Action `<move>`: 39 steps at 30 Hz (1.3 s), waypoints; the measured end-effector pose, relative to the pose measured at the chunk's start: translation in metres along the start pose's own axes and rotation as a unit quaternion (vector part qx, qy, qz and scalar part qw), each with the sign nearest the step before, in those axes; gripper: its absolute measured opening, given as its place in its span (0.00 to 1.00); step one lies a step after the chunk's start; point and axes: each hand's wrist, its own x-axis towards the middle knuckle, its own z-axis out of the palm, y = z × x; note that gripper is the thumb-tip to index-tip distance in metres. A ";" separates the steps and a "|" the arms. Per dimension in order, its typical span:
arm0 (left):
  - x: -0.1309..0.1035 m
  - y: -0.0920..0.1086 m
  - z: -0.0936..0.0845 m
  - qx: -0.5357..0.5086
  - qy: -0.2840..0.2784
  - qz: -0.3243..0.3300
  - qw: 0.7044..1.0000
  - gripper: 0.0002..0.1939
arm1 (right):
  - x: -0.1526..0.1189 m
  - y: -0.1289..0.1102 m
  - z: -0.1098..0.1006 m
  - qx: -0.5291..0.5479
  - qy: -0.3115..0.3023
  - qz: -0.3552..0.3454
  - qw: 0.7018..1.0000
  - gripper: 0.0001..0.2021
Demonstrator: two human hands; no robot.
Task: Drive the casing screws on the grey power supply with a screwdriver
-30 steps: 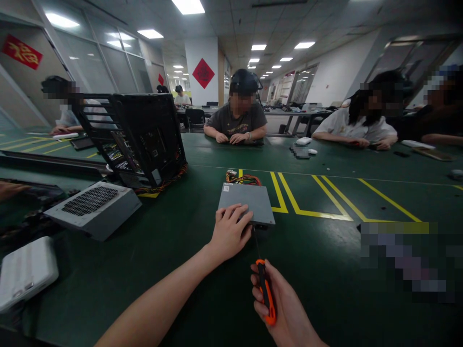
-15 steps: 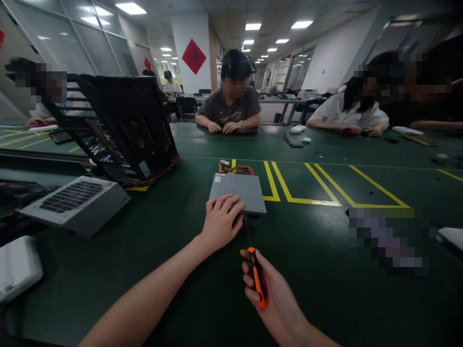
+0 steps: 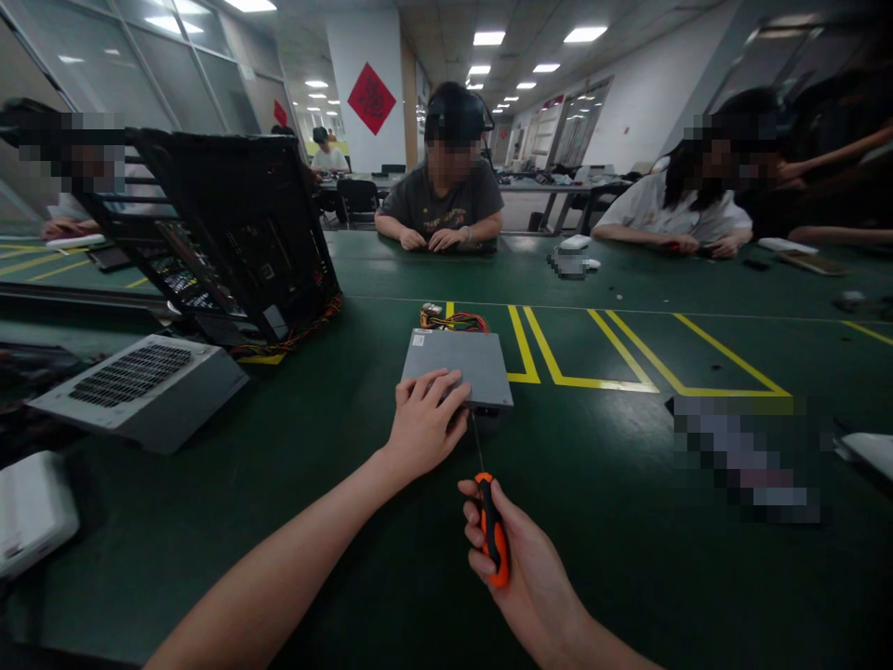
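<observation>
Grey and flat, the box [image 3: 464,355] lies on the worktop [image 3: 593,475] under the loosely spread left hand [image 3: 427,421], while the right hand [image 3: 522,551], grip wrapped round the screwdriver [image 3: 493,535], seemingly works at its near side, needing straight, steady turning.

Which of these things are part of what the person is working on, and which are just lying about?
In use:
grey metal box, under the left hand
screwdriver, in the right hand, pointing at the box's near side
coloured cables at its far edge, probably

Apparently just lying about:
second grey box with a grille
black computer case
white object at the left edge
</observation>
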 end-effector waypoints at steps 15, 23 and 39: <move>-0.001 -0.001 0.001 -0.002 0.000 0.001 1.000 0.14 | -0.002 -0.001 0.005 0.016 0.000 0.004 1.000 0.12; -0.001 -0.001 0.000 -0.004 0.001 0.001 1.000 0.15 | -0.004 0.002 0.005 0.030 -0.018 -0.036 0.999 0.08; -0.002 0.000 0.000 -0.015 0.006 0.001 1.000 0.14 | -0.010 0.008 0.013 0.116 -0.002 -0.050 0.992 0.04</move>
